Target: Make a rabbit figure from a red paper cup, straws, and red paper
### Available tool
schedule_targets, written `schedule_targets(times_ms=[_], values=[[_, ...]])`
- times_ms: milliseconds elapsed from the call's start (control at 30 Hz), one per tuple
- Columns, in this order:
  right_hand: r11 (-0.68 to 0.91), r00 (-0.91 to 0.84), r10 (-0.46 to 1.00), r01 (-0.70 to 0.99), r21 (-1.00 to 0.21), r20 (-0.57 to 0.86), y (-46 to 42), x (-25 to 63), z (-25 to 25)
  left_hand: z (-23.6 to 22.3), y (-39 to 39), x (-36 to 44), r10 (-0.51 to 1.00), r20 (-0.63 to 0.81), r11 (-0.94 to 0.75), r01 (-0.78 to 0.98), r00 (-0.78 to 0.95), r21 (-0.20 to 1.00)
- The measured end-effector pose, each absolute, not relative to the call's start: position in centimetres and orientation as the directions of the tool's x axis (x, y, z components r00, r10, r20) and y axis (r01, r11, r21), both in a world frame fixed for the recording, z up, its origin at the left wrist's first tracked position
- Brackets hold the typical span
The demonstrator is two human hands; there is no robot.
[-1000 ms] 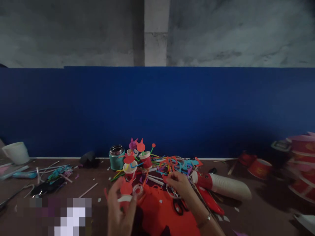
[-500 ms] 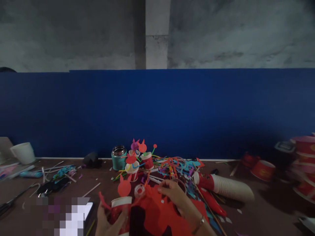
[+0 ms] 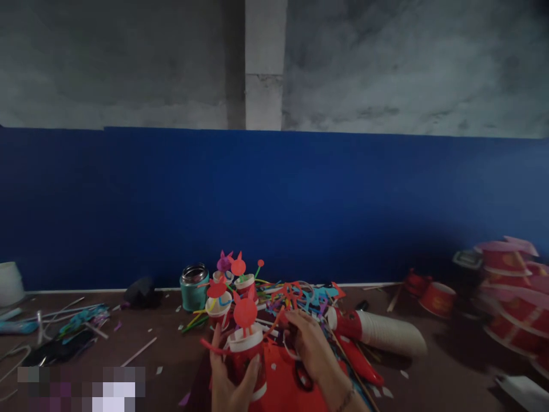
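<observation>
My left hand is wrapped round a red paper cup with a white rim, held upright. A red paper cutout of an eared head rises from the cup's mouth. From its left side sticks a bent red straw. An orange straw slants up from the right side, and the fingers of my right hand are pinched at its upper end. Below the right hand lie red paper sheets and a dark loop, perhaps a scissor handle.
Several finished-looking cups with paper heads stand behind, beside a teal jar. Coloured scraps are heaped behind my right hand. A stack of paper cups lies on its side at right. Red tubs are piled at far right.
My left hand has brought the cup rightward and a little up in view, nearer my right hand. My right fingers now meet the orange straw. The view has swung slightly right.
</observation>
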State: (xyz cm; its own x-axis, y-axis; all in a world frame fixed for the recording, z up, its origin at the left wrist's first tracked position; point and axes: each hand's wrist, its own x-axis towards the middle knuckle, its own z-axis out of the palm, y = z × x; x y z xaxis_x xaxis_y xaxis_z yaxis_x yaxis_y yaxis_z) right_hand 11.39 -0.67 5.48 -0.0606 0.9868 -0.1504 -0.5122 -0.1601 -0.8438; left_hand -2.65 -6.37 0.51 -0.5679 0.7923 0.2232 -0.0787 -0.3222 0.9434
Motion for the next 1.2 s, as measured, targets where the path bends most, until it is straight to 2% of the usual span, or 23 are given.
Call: schedule_targets(times_ms=[267, 633, 1000, 1200], values=[[-0.093, 0.011, 0.994, -0.373, -0.923, -0.105, -0.3, 11.7, 4.9, 0.0, -6.7, -2.5, 0.812, 0.199, -0.302, -0.103, -0.549, 0.948], [-0.082, 0.022, 0.995, -0.333, -0.939, -0.095, -0.6, 11.6, 5.8, 0.3, -7.0, -2.3, 0.822, 0.176, -0.285, -0.125, -0.541, 0.95], [-0.002, 0.059, 0.998, -0.179, -0.984, -0.013, -0.2, 12.4, 6.0, -0.1, -6.9, -2.2, 0.826, 0.199, -0.318, -0.143, -0.527, 0.937], [0.009, -0.044, 0.999, -0.127, -0.992, 0.015, 0.4, 13.2, 5.8, -0.1, -7.0, -2.1, 0.846, 0.182, -0.297, -0.159, -0.502, 0.942]])
